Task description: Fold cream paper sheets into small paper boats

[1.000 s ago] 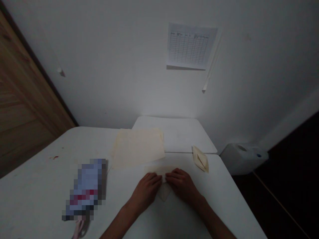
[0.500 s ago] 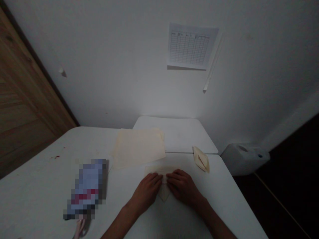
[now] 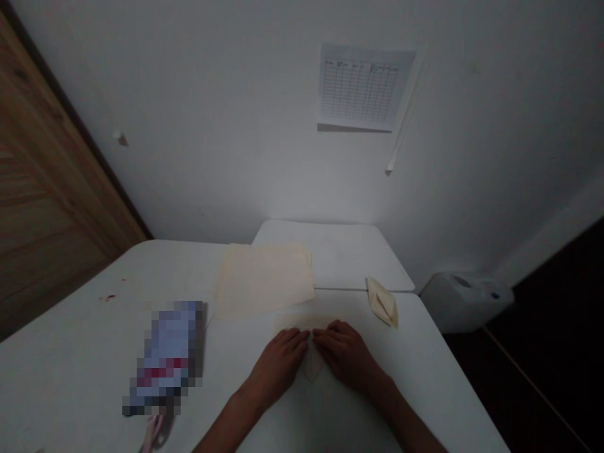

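Note:
A folded sheet of cream paper point(image 3: 302, 323) lies on the white table point(image 3: 117, 340), its pointed lower flap point(image 3: 313, 367) showing between my hands. My left hand point(image 3: 278, 362) rests on the paper's left part, and my right hand point(image 3: 346, 355) presses on its right part. Their fingertips nearly meet at the middle, hiding part of the fold. A flat stack of cream paper point(image 3: 263, 280) lies just beyond my hands, and a small folded paper piece point(image 3: 383, 303) sits to the right.
A pixelated packet point(image 3: 167, 358) with a pink strap point(image 3: 153, 434) lies to my left. A second white table point(image 3: 333, 255) abuts the far edge. A wooden door point(image 3: 51, 170) stands left, a printed chart point(image 3: 363, 88) hangs on the wall, and a white plastic container point(image 3: 465, 302) stands right.
My hands stay on the folded paper, with only slight shifts. The whole scene drifts a little to the right in view.

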Demonstrator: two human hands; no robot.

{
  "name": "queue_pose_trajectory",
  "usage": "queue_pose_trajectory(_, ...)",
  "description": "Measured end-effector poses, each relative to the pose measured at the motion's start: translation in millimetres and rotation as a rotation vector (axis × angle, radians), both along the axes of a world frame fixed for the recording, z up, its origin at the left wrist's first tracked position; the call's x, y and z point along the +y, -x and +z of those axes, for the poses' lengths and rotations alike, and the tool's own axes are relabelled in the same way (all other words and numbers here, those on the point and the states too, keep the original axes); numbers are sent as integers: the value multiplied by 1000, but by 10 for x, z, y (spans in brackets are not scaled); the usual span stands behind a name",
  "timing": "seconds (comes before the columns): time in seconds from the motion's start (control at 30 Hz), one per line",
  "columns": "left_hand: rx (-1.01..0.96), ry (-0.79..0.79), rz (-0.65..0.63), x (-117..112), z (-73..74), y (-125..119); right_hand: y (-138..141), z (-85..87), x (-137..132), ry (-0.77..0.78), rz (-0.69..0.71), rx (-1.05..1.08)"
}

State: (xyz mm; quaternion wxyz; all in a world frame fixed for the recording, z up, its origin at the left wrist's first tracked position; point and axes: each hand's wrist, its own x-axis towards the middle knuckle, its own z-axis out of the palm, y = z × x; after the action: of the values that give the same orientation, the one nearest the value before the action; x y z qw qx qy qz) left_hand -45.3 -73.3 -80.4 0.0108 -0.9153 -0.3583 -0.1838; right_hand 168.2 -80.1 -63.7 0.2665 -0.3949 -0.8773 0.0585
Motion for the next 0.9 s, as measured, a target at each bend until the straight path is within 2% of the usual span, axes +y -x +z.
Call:
queue_pose_trajectory(0.3, -58, -42, 0, -3, -14, -20, 15, 8, -27, 0, 11, -25)
queue_pose_trajectory(0.57, -61, 12, 20, -36, 91, -28, 29, 12, -40, 23, -18, -31)
queue_pose_trajectory(0.73, -54, 33, 14, -41, 90, -17, 49, 39, -53, 67, -32, -36)
queue_pose_trajectory(0.9, -32, 48, 14, -34, 99, -26, 98, 37, -71, 47, -85, -84)
